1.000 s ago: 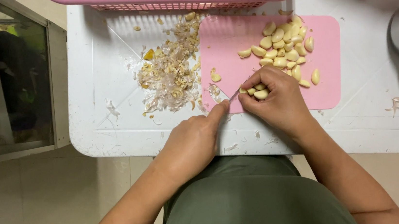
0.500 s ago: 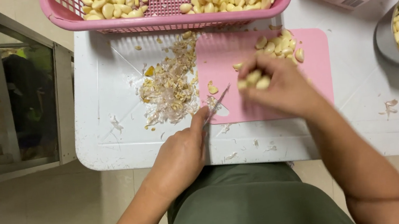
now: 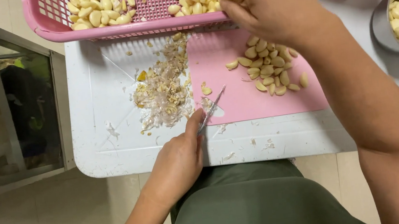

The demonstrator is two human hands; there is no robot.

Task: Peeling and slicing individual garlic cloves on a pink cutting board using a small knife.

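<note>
The left hand rests low on the white counter, curled tight around a small knife. The thumb lies along the handle and the thin blade points up and to the right, with its tip on the pink cutting mat. The right hand is stretched far forward, its arm crossing over the mat. Its fingers are bent down at the rim of the pink basket, which holds many garlic cloves, but you cannot tell if they grip any. A pile of peeled cloves sits on the mat under that wrist. A heap of dry garlic skins lies on the counter just left of the mat
</note>
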